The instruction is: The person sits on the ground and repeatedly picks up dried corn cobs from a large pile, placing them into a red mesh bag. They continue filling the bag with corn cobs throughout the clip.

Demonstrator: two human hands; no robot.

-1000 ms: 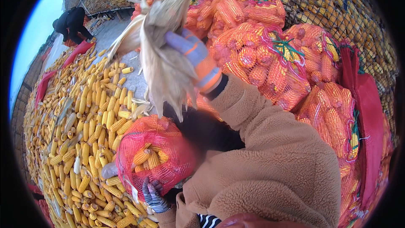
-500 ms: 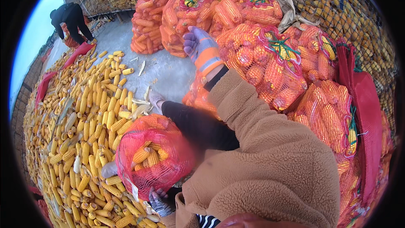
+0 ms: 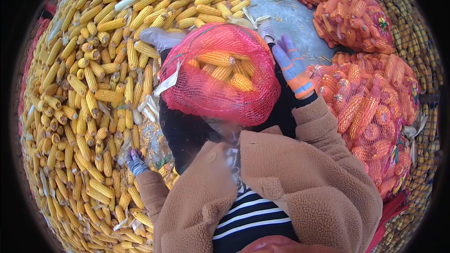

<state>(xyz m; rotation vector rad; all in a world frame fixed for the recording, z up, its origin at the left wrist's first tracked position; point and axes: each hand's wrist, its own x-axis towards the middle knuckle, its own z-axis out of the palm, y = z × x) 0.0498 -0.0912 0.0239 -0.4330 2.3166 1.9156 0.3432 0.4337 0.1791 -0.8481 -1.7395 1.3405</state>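
A red mesh sack [image 3: 220, 75], coarse and netted, bulges with husked yellow corn cobs and sits on the person's lap between the knees. The right hand [image 3: 291, 65], in a blue-grey knit glove with an orange cuff, lies flat and open-fingered against the sack's right side. The left hand [image 3: 135, 160], in a dark speckled glove, reaches down into the heap of loose cobs [image 3: 89, 93], fingers curled; whether it grips one is hidden. Filled mesh sacks [image 3: 370, 98] stack at right
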